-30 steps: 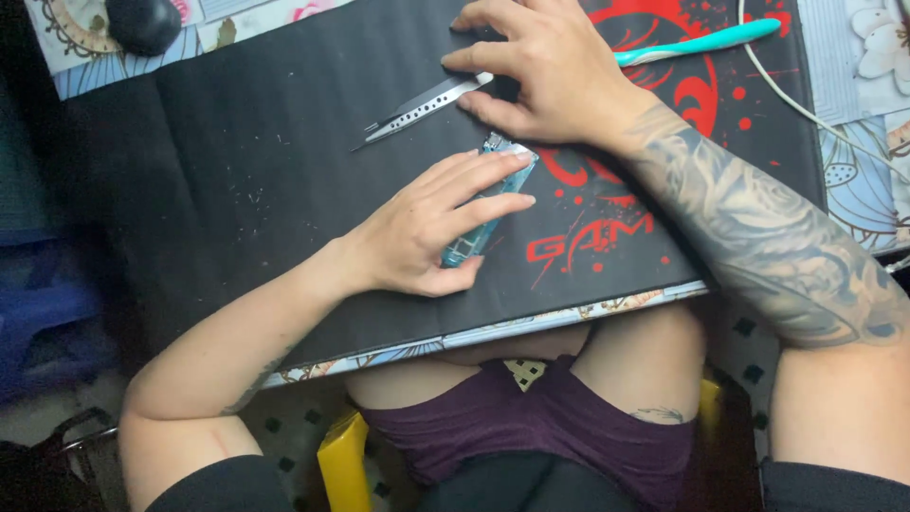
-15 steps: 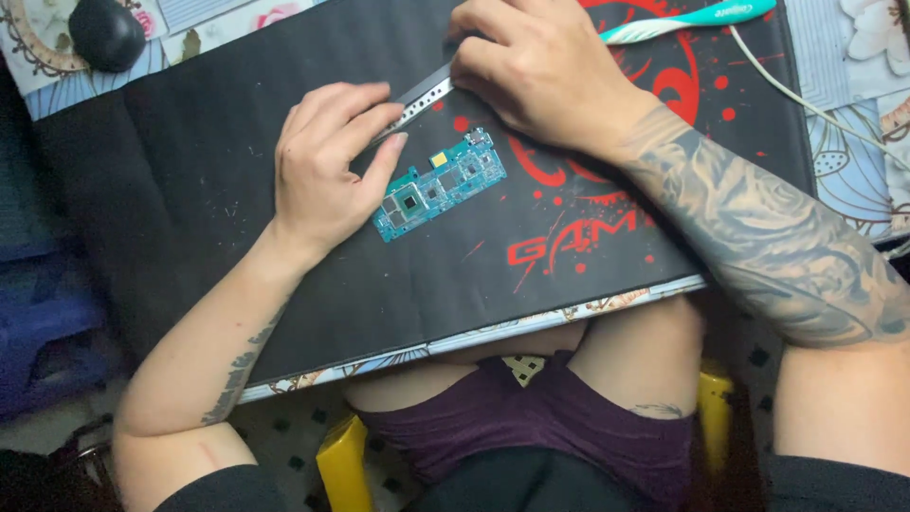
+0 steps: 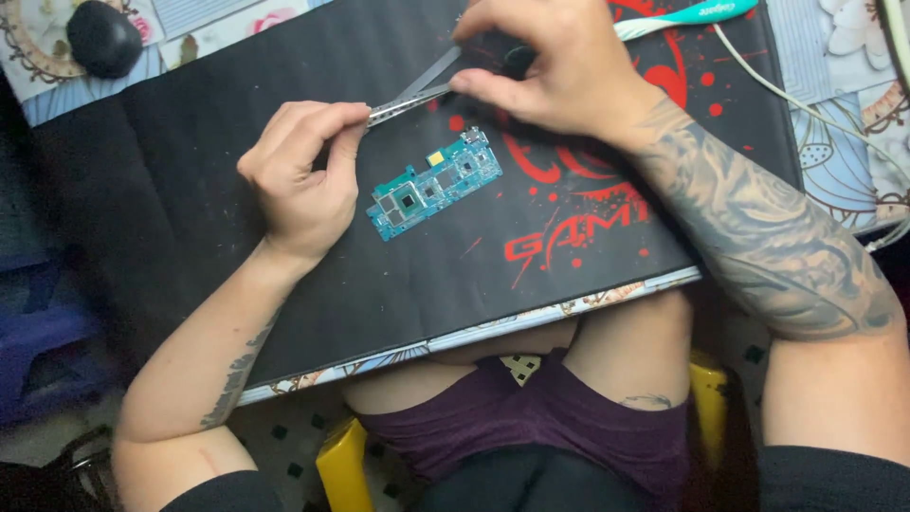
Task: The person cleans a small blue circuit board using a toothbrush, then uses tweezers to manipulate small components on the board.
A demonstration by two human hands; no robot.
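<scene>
Near the far edge of the black desk mat (image 3: 237, 237), slim metal tweezers (image 3: 412, 93) are pinched at both ends.
The tip is pinched by the left hand (image 3: 299, 180), the handle by the right hand (image 3: 550, 62); a small teal circuit board (image 3: 434, 185) lies just beside the left hand.

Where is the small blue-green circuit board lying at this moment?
In the head view, the small blue-green circuit board lies untouched on the black and red desk mat, near its middle, just right of the left hand and below the metal tweezers.
</scene>
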